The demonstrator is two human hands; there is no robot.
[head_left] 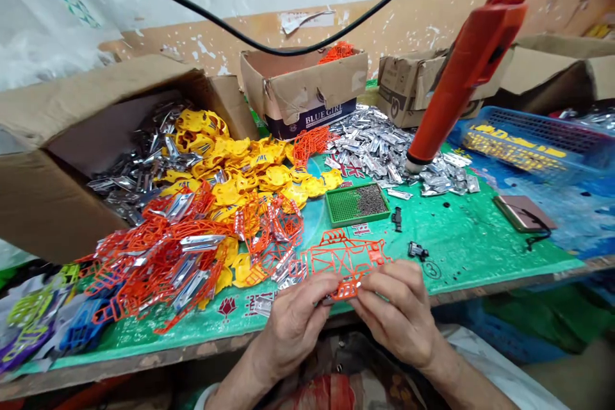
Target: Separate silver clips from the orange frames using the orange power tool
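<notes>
My left hand and my right hand meet at the table's front edge, each closed on an orange plastic lattice frame. Thumbs and fingers pinch it from both sides. A small dark bit shows by the left fingertips; what it is stays unclear. Just beyond, an orange cage-like lattice reaches over the green cover; I cannot tell whether it is one piece with the held part. Farther back sits a green tray of small screws. Small black plastic parts lie to its right.
An orange-red electric screwdriver hangs at upper right. Piles of yellow shells, orange frames and silvery strips cover the left and back. Cardboard boxes, a blue basket and a pink flat object stand around.
</notes>
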